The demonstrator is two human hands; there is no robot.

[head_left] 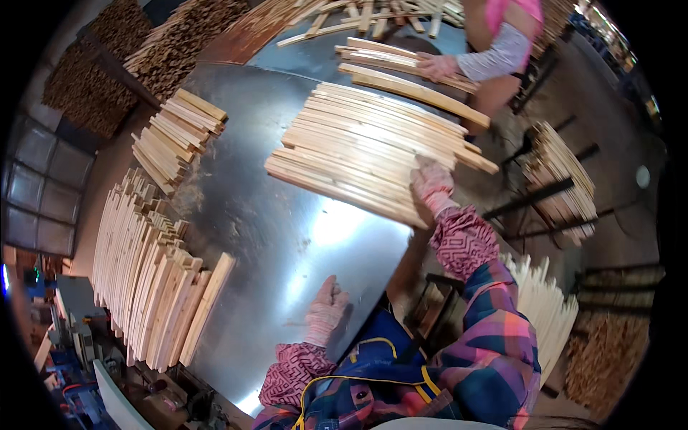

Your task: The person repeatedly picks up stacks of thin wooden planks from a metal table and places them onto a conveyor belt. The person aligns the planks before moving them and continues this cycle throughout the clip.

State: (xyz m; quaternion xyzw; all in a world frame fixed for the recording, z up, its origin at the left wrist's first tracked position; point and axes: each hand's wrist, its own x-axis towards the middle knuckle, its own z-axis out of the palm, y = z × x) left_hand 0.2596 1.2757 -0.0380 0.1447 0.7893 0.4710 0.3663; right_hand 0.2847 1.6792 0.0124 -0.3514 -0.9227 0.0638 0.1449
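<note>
A row of long, pale wooden strips point(358, 143) lies side by side on the shiny metal tabletop point(251, 215). Over the right-hand ends of the nearest strips rests my right hand point(433, 183), in a light patterned glove, its fingers laid out on the wood and slightly blurred. My left hand point(327, 309), gloved the same way, is at the near part of the tabletop with fingers extended and nothing in it. Along the table's left edge stand a large bundle of strips point(150, 272) and a smaller bundle point(175, 136) farther back.
Across the table, a co-worker's gloved hand point(437, 66) touches several strips. Loose strips point(380, 18) lie jumbled at the far end. More strips stand in a rack point(562, 179) at the right and in a pale stack point(545, 308) beside my right arm. Large wood piles point(93, 86) fill the back left.
</note>
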